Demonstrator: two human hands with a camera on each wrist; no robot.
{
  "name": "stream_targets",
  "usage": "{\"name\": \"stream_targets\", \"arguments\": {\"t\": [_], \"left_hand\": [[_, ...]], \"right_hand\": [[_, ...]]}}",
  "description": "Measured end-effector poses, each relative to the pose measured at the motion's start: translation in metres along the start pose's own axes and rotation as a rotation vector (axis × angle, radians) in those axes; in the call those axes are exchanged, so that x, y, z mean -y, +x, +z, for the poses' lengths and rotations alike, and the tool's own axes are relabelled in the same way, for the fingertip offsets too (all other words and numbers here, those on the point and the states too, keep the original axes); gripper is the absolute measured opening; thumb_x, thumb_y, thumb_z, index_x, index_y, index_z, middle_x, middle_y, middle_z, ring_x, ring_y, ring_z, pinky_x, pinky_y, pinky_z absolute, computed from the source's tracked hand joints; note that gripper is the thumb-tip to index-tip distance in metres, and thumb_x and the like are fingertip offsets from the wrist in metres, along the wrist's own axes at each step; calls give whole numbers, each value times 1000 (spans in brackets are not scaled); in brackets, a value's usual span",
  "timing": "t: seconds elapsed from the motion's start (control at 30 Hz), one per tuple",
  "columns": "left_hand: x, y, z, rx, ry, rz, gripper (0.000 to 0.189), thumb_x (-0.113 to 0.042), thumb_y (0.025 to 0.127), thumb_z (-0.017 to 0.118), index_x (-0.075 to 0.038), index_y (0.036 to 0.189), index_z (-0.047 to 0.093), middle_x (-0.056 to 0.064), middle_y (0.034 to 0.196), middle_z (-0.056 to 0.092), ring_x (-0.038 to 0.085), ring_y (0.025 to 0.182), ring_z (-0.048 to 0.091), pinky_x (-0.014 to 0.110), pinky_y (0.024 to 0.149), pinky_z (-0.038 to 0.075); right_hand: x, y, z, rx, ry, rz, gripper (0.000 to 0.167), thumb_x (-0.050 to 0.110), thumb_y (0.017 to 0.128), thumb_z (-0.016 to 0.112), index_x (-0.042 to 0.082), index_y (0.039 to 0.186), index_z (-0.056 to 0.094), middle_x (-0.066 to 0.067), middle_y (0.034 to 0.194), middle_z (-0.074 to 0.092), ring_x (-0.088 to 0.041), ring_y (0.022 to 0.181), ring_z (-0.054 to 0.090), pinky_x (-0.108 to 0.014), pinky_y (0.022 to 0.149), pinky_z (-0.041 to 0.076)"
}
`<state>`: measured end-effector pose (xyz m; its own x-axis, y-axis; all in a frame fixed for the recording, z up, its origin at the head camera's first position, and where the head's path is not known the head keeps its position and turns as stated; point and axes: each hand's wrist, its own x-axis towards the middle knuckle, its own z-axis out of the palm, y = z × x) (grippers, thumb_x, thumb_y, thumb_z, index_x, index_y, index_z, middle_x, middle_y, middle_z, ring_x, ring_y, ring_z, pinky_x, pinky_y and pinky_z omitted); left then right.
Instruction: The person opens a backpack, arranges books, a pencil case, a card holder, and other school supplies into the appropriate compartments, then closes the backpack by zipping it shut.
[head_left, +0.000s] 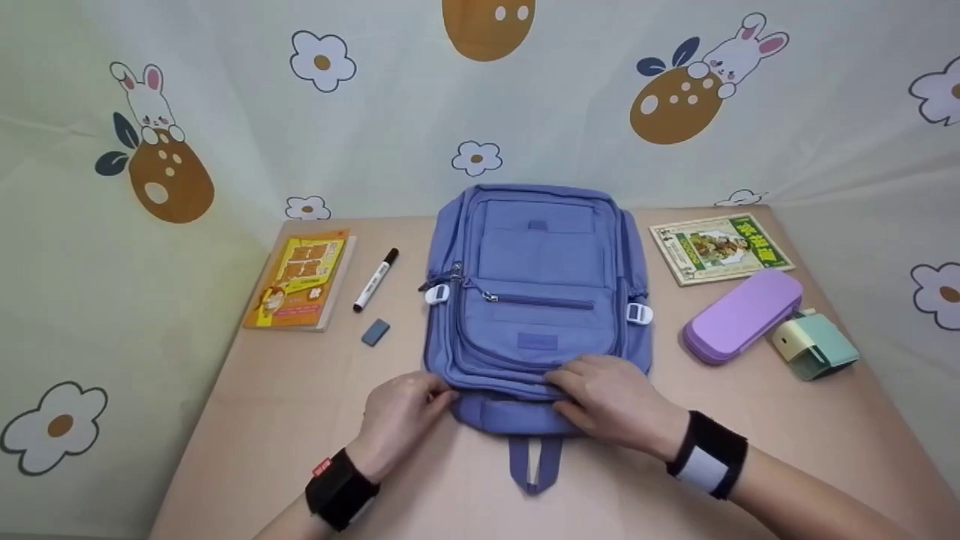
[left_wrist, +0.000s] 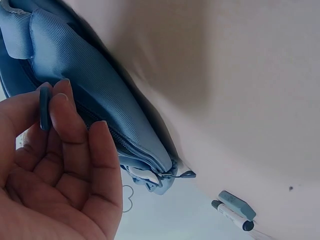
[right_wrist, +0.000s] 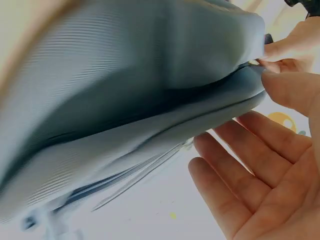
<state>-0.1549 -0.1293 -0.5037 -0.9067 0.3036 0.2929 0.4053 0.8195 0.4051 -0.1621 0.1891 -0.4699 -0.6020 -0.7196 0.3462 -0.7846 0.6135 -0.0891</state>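
A blue backpack [head_left: 536, 255] lies flat on the table, with a fabric loop [head_left: 551, 457] sticking out at its near end. At the near left corner my left hand [head_left: 401, 412] pinches a small dark blue zipper pull [left_wrist: 45, 108] between thumb and forefinger. The zipper [left_wrist: 131, 146] runs along the bag's side in the left wrist view. My right hand [head_left: 619, 401] grips the near edge of the bag, thumb on one side and fingers on the other. Between two fabric layers a dark gap [right_wrist: 167, 97] shows in the right wrist view.
Left of the backpack are an orange-yellow book [head_left: 300, 281], a marker [head_left: 376, 280] and a grey-blue eraser [head_left: 376, 332]. To its right lie a green-and-cream booklet [head_left: 721, 248], a purple pencil case [head_left: 742, 316] and a green-and-cream sharpener [head_left: 816, 345]. A patterned curtain [head_left: 390, 112] hangs behind the table.
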Motion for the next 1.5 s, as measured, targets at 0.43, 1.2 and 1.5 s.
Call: {"name": "stream_targets", "arguments": {"t": [0.43,1.2,1.5], "left_hand": [[1,-3,3,-29,-18,-1,14,-25,87,82,-21,78,72,-12,74,64,6,64,58,28,56,47],[-21,-7,8,-34,-119,21,5,-21,88,80,-18,85,77,-12,78,68,2,68,60,26,59,50],[-35,-11,0,-43,-167,65,8,-12,83,78,-19,85,74,-12,78,65,3,68,58,23,59,49]], "right_hand": [[-23,-34,9,-131,-23,23,14,22,89,79,15,101,76,4,98,73,-15,89,70,-34,72,59],[-26,-16,9,-229,-97,23,7,15,88,76,14,85,69,4,71,68,-13,60,66,-34,48,50],[-23,-8,9,-258,-78,40,8,12,85,77,15,83,69,6,68,67,-11,56,64,-32,45,49]]}}
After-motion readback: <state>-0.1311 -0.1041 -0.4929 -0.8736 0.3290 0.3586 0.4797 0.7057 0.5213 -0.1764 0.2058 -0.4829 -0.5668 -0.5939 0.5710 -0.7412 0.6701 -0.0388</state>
